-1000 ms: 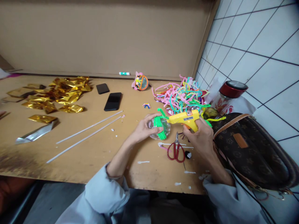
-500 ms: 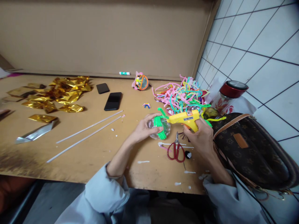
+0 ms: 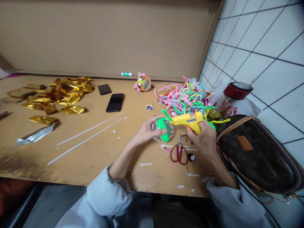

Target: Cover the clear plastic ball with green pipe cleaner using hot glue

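Note:
My left hand (image 3: 146,130) is wrapped round a clear plastic ball (image 3: 163,132) that has a green pipe cleaner (image 3: 162,129) bent over it. My right hand (image 3: 203,139) grips a yellow glue gun (image 3: 187,121) by its handle. The gun's nozzle points left and touches the green pipe cleaner on the ball. Both hands rest low over the wooden table (image 3: 99,148), just in front of a heap of coloured pipe cleaners (image 3: 185,96).
Red scissors (image 3: 179,152) lie below the ball. A brown bag (image 3: 255,155) and a red-lidded jar (image 3: 234,95) stand at right. Two phones (image 3: 115,102), two long clear rods (image 3: 90,133), gold foil pieces (image 3: 59,95) and a small finished pink ball toy (image 3: 142,83) lie further off.

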Action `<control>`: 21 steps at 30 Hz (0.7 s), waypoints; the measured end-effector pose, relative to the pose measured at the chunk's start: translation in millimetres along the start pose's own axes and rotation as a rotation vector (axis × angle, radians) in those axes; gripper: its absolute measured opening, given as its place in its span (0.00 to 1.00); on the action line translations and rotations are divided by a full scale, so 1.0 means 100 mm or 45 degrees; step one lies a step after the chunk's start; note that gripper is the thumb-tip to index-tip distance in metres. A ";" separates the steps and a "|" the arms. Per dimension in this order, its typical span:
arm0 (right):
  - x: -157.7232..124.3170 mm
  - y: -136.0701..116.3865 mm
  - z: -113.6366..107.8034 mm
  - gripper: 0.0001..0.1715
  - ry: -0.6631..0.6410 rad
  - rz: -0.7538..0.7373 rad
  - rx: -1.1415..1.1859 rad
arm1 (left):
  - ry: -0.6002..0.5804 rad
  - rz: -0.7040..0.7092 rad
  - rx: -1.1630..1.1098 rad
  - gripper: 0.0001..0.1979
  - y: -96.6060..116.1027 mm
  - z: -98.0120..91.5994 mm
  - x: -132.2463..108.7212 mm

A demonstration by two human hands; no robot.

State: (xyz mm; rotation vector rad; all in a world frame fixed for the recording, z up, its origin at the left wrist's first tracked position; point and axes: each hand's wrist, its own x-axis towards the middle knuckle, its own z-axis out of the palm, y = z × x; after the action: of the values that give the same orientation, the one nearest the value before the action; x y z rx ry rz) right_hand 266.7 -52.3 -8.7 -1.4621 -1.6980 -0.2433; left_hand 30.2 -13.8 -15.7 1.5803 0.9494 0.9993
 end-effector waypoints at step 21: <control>0.00 0.01 -0.03 0.06 -0.038 0.037 0.007 | 0.001 -0.015 -0.037 0.32 -0.01 0.00 0.00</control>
State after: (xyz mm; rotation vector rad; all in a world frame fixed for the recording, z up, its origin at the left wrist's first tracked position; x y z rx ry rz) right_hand 268.8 -53.7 -7.4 -1.4919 -1.6989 -0.2021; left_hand 30.1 -13.3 -16.3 1.5487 0.9402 1.0014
